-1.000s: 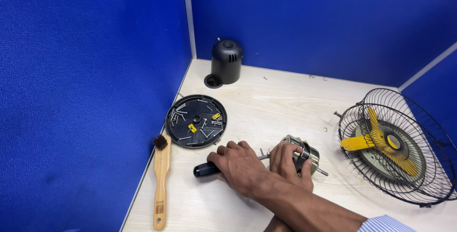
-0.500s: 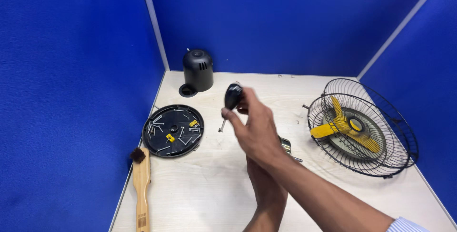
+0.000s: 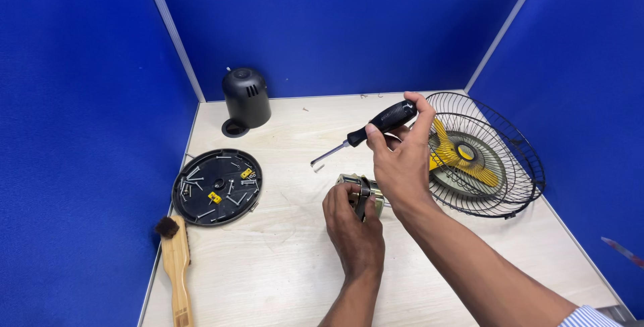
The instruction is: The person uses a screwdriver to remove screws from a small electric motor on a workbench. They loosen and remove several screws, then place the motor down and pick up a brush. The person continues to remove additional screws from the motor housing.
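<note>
Both our hands were closed on something at the middle of the table.

Our left hand [image 3: 352,223] gripped the fan motor [image 3: 361,193] on the table [image 3: 282,260]; at its one o'clock, our right hand [image 3: 401,159] held the black-handled screwdriver [image 3: 365,134] aloft, tip toward nine.

Pale wood tabletop [image 3: 282,266] carries black dome cover [image 3: 246,97], round black tray [image 3: 217,187] with screws, wooden brush [image 3: 176,266], wire fan cage [image 3: 490,156], small motor [image 3: 362,193].
</note>
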